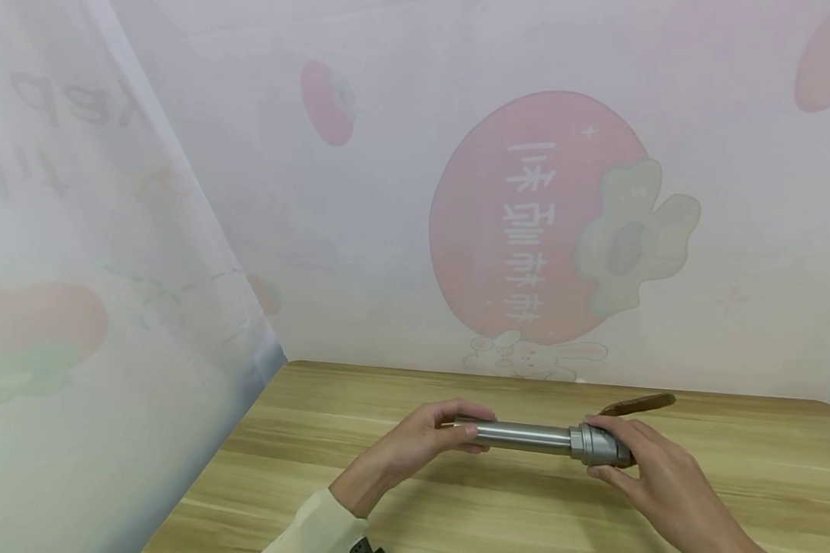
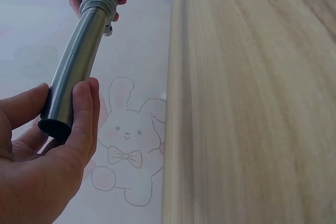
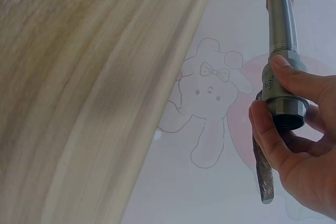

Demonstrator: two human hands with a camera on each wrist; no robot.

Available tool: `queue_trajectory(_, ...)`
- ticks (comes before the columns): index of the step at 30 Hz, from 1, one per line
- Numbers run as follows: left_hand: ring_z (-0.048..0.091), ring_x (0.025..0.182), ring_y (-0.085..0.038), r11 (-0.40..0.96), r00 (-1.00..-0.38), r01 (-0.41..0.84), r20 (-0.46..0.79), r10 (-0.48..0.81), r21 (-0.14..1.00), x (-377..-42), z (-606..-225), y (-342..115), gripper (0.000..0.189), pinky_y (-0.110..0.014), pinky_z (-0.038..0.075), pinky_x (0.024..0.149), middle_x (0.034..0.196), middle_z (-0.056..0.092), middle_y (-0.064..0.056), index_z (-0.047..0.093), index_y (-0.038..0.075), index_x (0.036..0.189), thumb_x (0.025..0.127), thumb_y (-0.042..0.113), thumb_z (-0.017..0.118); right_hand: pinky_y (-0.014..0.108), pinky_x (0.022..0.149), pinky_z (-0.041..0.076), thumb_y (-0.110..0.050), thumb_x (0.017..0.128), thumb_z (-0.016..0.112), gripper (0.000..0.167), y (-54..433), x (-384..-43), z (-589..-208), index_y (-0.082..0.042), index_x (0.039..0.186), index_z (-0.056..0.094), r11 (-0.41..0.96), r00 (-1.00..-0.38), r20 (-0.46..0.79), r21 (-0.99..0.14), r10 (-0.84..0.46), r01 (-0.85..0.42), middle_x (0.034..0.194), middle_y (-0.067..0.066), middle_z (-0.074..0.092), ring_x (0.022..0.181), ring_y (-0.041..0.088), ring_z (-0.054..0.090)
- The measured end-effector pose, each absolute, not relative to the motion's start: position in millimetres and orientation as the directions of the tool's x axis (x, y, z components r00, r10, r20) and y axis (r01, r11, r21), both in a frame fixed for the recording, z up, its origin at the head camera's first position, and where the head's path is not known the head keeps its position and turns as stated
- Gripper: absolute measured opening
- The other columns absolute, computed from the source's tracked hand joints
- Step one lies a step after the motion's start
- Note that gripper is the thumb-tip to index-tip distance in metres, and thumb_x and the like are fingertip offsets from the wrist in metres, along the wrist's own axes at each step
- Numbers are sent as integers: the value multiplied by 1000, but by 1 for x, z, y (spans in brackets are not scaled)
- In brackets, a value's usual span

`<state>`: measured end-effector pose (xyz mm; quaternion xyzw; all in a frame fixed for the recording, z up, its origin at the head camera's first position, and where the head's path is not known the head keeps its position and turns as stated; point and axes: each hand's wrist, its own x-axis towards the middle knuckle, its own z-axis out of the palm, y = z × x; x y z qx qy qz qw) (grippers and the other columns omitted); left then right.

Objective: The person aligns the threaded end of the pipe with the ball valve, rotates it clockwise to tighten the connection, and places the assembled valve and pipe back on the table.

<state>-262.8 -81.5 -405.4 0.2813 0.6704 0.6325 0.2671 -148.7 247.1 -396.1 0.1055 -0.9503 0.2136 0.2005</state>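
A straight steel pipe (image 1: 526, 435) is joined at its right end to a metal ball valve (image 1: 598, 444), and both are held level above the table. My left hand (image 1: 432, 434) grips the free end of the pipe between thumb and fingers; the open pipe end shows in the left wrist view. My right hand (image 1: 664, 480) holds the valve body, thumb on one side and fingers on the other. The brown lever handle (image 1: 639, 404) sticks out past the valve, away from me. In the right wrist view, a few threads (image 3: 283, 47) show where pipe meets valve.
Below the hands lies a wood-grain table (image 1: 304, 430). Behind it hangs a pale printed curtain (image 1: 373, 253) with fruit and rabbit drawings, and another pale cloth (image 1: 76, 230) hangs at the left.
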Motion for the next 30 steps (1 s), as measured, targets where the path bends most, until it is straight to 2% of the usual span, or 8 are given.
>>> queue_trajectory(9,72,119,-29,14,-689,32,12,725,999,-264,-406,-81,36,-46,60,109,140,67,-14,67,5,145,109,9,65,44,75,63,-22,78,99,60,246,-147,-396,-18,132,73,889,-890,442,-358,-108,-286,120,1,77,99,21,73)
queue_trajectory(15,72,120,-32,20,-696,38,13,718,999,-263,-407,-81,36,-38,62,105,141,67,-14,67,6,145,109,9,65,47,76,64,-22,78,99,61,246,-148,-396,-16,133,72,887,-894,435,-362,-111,-286,122,5,77,101,23,74)
queue_trajectory(25,75,116,-36,53,-703,67,10,711,996,-263,-405,-83,40,-37,55,112,144,67,-11,68,10,146,106,10,69,47,75,63,-22,78,99,61,247,-148,-396,-17,132,72,888,-887,448,-354,-115,-294,122,4,77,100,23,74)
queue_trajectory(30,75,115,-32,66,-713,72,5,701,995,-262,-404,-82,40,-36,56,111,142,68,-10,69,10,145,105,12,72,46,76,63,-22,78,99,60,246,-148,-395,-18,132,73,889,-890,443,-357,-108,-286,122,1,76,100,22,73)
